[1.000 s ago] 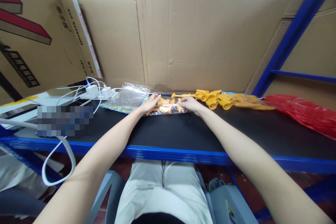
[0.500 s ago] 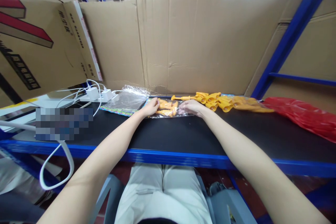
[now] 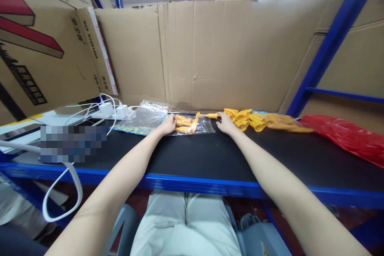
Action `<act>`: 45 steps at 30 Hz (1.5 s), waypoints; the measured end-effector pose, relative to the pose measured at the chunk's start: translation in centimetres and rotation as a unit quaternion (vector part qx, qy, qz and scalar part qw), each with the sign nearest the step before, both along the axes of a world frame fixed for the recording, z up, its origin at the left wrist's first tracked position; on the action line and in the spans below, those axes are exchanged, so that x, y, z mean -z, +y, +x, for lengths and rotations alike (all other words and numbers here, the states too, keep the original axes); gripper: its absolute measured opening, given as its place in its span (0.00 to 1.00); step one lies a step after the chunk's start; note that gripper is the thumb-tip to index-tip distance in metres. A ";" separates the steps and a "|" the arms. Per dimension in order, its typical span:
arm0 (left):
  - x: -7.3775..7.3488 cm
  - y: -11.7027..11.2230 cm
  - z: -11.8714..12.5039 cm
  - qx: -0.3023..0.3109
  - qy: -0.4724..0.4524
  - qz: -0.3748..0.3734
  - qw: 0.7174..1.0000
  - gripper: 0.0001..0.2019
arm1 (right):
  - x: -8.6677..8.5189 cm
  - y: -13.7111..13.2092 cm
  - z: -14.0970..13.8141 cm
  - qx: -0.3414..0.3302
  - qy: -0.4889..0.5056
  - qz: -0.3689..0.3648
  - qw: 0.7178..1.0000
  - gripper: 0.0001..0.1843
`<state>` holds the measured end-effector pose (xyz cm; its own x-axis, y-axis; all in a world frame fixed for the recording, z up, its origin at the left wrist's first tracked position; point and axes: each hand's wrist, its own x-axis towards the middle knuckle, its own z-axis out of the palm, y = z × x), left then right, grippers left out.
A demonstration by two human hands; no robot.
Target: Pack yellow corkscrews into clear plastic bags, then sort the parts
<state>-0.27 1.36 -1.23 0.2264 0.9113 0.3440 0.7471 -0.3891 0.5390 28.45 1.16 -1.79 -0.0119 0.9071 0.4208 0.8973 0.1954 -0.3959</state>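
My left hand (image 3: 168, 125) is closed on the left part of a clear plastic bag (image 3: 207, 125) lying flat on the black shelf. Inside the bag are several yellow plastic pieces (image 3: 186, 121). My right hand (image 3: 226, 124) is just right of the bag, with its fingertips at the right end of a long, thin yellow plastic piece (image 3: 211, 115) lying behind the bag. Its thumb stands apart from the fingers. Beyond that hand lies a pile of yellow cone-shaped plastic pieces (image 3: 244, 119), hollow at one end.
Flat clear bags with a colourful printed edge (image 3: 135, 129) lie left of my left hand. A power strip with white chargers (image 3: 121, 111) and cables is farther left. A red plastic bag (image 3: 342, 136) lies right. Cardboard (image 3: 225, 56) walls the back; a blue rail (image 3: 204, 184) edges the front.
My right hand has let go of the bag's right end and moved right to the thin yellow piece. My left hand still holds the bag, which sits slightly farther left.
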 end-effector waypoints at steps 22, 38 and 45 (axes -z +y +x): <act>0.5 0.6 -0.1 0.023 -0.021 0.004 1.000 0.04 | -3.9 3.9 -4.1 0.050 -0.233 -0.110 0.965 0.15; 0.0 -0.1 0.1 0.012 -0.007 -0.018 1.000 0.03 | -5.7 -2.4 -3.6 -0.027 0.522 -0.108 0.846 0.05; 0.0 0.1 0.0 0.010 -0.005 -0.018 1.000 0.03 | -4.2 -3.8 -3.1 -0.079 0.570 -0.175 0.799 0.05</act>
<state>-0.24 1.44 -1.25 0.2406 0.9184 0.3140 0.7340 -0.3839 0.5602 25.34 -2.60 2.45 0.0715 0.9967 -0.0388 -0.1102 -0.0308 -0.9934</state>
